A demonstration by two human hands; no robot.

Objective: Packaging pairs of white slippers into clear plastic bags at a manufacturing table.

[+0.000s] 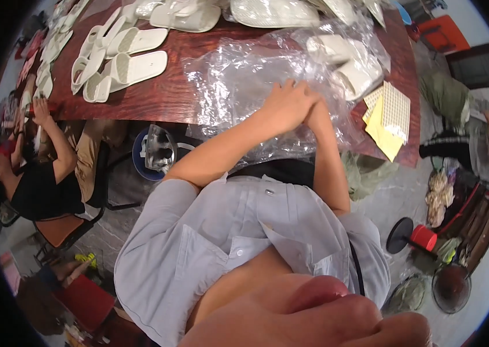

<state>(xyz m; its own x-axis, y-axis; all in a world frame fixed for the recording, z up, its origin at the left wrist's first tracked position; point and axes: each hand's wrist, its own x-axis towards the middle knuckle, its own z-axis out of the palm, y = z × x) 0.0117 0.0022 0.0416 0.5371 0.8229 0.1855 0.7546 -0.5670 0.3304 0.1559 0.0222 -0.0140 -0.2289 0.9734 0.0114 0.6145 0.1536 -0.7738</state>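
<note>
**Left grip [286, 104] and right grip [315, 109] meet over clear plastic [227, 87]**

The person's two hands come together above the near part of the reddish-brown tabletop [140, 104], touching or overlapping each other. The left grip's fingers are partly bent; the right grip is largely hidden behind it. Whether either one pinches a fold of film cannot be told.

The clear plastic lies directly beneath the hands, spreading out to their left and beyond them, and hanging over the near edge. A bagged pair of white slippers [360, 78] sits just beside the grips, to the right and slightly farther off. Nearer the right-hand edge of the tabletop, yellow sheets [379, 132] lie partly under a patterned sheet [398, 110].

Well apart from the hands, to the left, stand loose white slippers [140, 65], while more white footwear [273, 13] lines the far side. A co-worker in a black top [48, 194] sits at the left, near a blue bucket [140, 159] on the floor.
</note>
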